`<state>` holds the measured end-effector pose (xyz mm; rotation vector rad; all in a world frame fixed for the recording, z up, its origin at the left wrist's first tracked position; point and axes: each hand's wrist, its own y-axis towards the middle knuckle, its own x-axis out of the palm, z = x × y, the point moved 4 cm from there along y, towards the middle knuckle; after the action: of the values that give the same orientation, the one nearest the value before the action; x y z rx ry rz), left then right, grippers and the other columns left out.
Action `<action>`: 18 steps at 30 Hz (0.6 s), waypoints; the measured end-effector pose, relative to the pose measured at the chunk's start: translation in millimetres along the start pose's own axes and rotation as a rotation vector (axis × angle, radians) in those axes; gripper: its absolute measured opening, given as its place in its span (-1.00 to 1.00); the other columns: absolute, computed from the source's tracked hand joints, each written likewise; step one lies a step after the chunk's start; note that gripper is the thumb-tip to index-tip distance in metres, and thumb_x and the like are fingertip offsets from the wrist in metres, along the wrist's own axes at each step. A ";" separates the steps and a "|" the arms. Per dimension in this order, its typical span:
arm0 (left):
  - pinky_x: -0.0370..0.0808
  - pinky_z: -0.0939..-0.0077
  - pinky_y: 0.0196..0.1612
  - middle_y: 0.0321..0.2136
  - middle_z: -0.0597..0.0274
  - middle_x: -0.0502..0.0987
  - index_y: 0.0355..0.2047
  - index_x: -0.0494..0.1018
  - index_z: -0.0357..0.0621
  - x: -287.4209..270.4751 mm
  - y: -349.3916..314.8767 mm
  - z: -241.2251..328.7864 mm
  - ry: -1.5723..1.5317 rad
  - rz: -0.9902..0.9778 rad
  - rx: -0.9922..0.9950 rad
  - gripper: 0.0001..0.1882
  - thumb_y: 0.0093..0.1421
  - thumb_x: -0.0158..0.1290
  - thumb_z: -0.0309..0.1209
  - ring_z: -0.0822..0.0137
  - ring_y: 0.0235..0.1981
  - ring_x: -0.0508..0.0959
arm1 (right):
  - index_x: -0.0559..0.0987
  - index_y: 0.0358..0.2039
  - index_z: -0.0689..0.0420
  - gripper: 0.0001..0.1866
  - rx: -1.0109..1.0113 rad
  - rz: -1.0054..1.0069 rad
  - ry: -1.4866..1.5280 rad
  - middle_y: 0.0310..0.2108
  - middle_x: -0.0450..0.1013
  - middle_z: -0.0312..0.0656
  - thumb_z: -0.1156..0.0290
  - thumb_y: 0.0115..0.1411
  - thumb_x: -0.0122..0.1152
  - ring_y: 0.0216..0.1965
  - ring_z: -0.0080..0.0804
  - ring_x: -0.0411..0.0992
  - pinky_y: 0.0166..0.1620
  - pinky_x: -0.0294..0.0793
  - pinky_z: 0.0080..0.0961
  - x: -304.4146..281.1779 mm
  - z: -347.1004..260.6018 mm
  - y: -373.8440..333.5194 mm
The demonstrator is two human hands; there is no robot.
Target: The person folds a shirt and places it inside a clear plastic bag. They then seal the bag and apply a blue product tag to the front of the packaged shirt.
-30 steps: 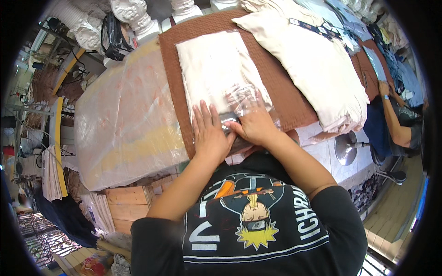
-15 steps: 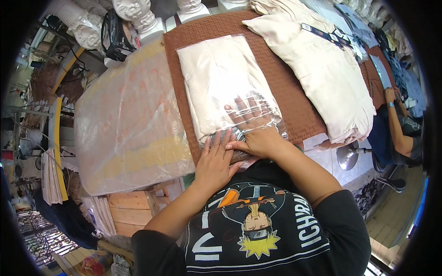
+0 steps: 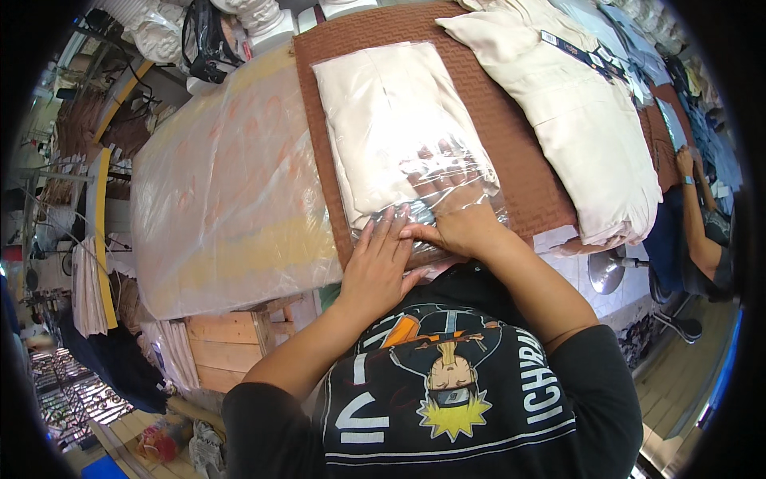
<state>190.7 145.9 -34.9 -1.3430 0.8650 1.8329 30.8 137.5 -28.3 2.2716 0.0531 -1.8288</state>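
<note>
left hand: open, fingers laid on near end of clear bag | right hand: open, fingers spread under its film | folded cream garment: inside bag, on brown cloth

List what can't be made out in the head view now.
Head view:
Right hand: fingertips partly obscured by glare on the clear plastic bag.
Left hand: palm hidden by its back.
Folded cream garment: underside hidden by its upper layers.
Co-worker's hands: too small to read their grip.
</note>
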 end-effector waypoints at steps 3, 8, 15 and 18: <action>0.04 0.10 0.27 0.27 -0.06 0.07 0.19 0.15 -0.34 1.0 -2.2 1.4 -0.011 -0.008 -0.019 -0.21 0.08 0.11 -0.08 0.02 0.30 0.05 | 0.11 0.31 -0.10 -0.06 0.016 0.036 -0.037 0.33 -0.06 -0.03 -0.39 0.02 -0.08 0.35 0.08 -0.22 0.28 -0.26 0.05 1.7 -0.4 -4.3; 0.24 0.23 0.16 0.21 -0.04 0.18 0.09 0.28 -0.24 -13.5 -8.8 6.9 -0.209 -0.067 -0.097 -0.39 0.05 0.16 -0.26 -0.01 0.20 0.23 | 0.12 0.30 -0.10 -0.07 -0.006 0.122 -0.005 0.34 -0.08 -0.05 -0.38 0.02 -0.05 0.36 0.04 -0.25 0.28 -0.33 0.06 4.1 -1.2 -2.8; 0.35 0.25 0.02 -0.07 -0.02 0.41 -0.09 0.38 -0.22 -54.2 7.2 -6.8 -0.276 0.386 -0.150 -0.63 0.06 0.12 -0.49 0.00 -0.03 0.41 | 0.12 0.30 -0.08 -0.13 0.005 0.138 0.034 0.35 -0.10 -0.02 -0.29 0.07 -0.03 0.36 0.02 -0.21 0.29 -0.33 0.09 8.9 -9.4 -1.7; 0.34 0.25 0.03 -0.04 -0.03 0.40 -0.07 0.37 -0.23 -53.5 10.8 -4.7 -0.304 0.387 -0.117 -0.64 0.09 0.09 -0.48 0.00 -0.01 0.40 | 0.12 0.29 -0.02 -0.19 0.011 0.087 0.071 0.34 -0.12 0.05 -0.21 0.14 -0.04 0.35 0.01 -0.14 0.28 -0.23 0.10 7.4 -20.0 -11.4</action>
<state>195.8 128.4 16.8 -0.9716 0.9084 2.3437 49.7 151.7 -33.3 2.3079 -0.0440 -1.7101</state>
